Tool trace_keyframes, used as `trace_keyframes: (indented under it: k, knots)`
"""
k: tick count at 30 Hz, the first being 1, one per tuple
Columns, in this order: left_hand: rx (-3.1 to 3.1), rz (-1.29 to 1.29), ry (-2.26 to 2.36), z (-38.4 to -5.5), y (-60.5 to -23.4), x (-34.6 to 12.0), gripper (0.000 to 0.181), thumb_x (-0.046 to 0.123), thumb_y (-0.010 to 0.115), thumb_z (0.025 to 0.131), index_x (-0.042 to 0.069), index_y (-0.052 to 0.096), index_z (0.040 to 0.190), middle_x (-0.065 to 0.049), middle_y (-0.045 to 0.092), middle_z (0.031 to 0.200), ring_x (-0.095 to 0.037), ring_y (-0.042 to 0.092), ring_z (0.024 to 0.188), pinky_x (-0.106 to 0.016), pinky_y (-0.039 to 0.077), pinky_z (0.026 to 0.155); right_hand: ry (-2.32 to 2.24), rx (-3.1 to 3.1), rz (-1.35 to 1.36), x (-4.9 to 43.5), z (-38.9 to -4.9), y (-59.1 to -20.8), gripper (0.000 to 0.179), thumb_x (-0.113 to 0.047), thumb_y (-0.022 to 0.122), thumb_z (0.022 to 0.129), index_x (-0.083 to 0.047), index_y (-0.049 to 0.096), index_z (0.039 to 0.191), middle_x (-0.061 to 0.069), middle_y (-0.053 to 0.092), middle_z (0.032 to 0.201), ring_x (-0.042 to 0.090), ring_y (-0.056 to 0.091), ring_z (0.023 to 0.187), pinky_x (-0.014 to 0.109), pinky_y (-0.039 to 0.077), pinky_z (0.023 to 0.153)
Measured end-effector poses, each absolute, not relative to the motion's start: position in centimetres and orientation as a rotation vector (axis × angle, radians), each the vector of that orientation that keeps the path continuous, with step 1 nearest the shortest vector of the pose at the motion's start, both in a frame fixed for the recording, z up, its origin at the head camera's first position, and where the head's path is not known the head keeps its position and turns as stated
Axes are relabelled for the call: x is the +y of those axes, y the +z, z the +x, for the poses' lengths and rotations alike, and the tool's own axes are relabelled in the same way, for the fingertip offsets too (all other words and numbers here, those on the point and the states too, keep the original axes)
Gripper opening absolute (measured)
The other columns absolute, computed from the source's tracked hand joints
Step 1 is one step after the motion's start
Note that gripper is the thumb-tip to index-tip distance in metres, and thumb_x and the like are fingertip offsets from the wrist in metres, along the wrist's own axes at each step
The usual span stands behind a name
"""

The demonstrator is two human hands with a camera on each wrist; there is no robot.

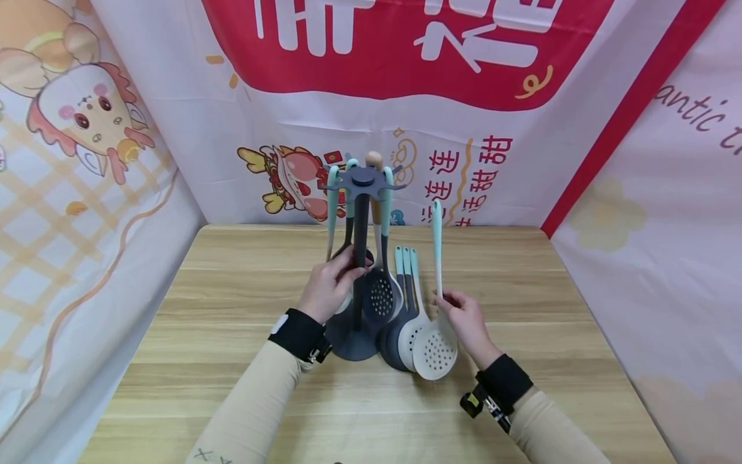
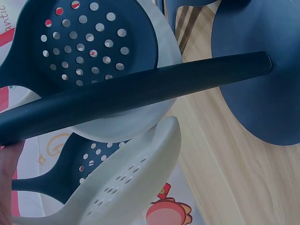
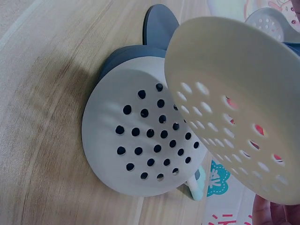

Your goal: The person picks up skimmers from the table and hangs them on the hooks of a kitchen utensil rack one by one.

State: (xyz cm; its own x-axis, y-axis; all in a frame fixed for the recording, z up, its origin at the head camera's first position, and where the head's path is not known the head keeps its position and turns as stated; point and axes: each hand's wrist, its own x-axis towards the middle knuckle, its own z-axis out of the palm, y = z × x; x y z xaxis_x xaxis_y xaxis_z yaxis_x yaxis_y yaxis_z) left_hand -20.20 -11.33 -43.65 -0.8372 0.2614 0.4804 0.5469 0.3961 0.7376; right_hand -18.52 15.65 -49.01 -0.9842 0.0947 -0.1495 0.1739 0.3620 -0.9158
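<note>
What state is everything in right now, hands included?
Utensil stand: upright on the table
Hung utensils: heads down
Left hand: gripping the stand's pole
Cream skimmer: held, handle up, head down
Right hand: holding the skimmer's handle
Utensil pile: overlapping on the table, handles pointing away

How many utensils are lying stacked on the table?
3, overlapping beside the stand: two dark utensils at left, one pale skimmer at right. More may hide beneath. The right hand holds another skimmer.

My left hand [image 1: 330,288] grips, its fingers and thumb curled. My right hand [image 1: 471,324] pinches, apart from it. My left forearm [image 1: 249,403] and right forearm [image 1: 551,428] slant inward toward each other.
</note>
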Motion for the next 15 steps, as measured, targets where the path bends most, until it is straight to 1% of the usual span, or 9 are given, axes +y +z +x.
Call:
trace_keyframes:
  k: [4,8,10,15]
  knots:
    - [-2.367,-0.692,-1.39,-20.14,-43.63,-11.3,0.024,0.011,0.06,0.098,0.005,0.063,0.121,-0.012,0.074,0.106,-0.025,0.073,0.102,-0.038,0.057,0.091,-1.725,2.551,0.237,15.46,-18.42,-48.83,0.031,-0.013,0.059,0.097,0.003,0.064,0.123,0.024,0.069,0.114,0.033,0.063,0.11,0.041,0.051,0.095]
    - [-2.358,-0.673,-1.372,-20.19,-43.73,-11.26,0.024,0.012,0.062,0.097,0.005,0.064,0.12,-0.013,0.075,0.106,-0.026,0.073,0.101,-0.038,0.058,0.09,-1.728,2.555,0.245,15.3,-18.43,-48.63,0.03,-0.014,0.059,0.097,0.001,0.065,0.123,0.022,0.07,0.113,0.03,0.064,0.109,0.029,0.049,0.087]
    - [-2.349,-0.655,-1.363,-20.23,-43.78,-11.24,0.025,0.012,0.063,0.096,0.005,0.064,0.12,-0.013,0.075,0.106,-0.026,0.073,0.1,-0.038,0.058,0.089,-1.728,2.557,0.244,15.28,-18.47,-48.57,0.03,-0.014,0.059,0.097,0.001,0.064,0.123,0.021,0.07,0.113,0.029,0.064,0.109,0.025,0.048,0.084]
    - [-2.336,-0.611,-1.356,-20.29,-43.86,-11.13,0.027,0.013,0.065,0.095,0.005,0.066,0.121,-0.013,0.075,0.105,-0.025,0.074,0.098,-0.036,0.058,0.088,-1.74,2.556,0.241,15.29,-18.55,-48.43,0.031,-0.014,0.06,0.097,0.001,0.064,0.123,0.018,0.071,0.111,0.029,0.064,0.106,0.023,0.048,0.082]
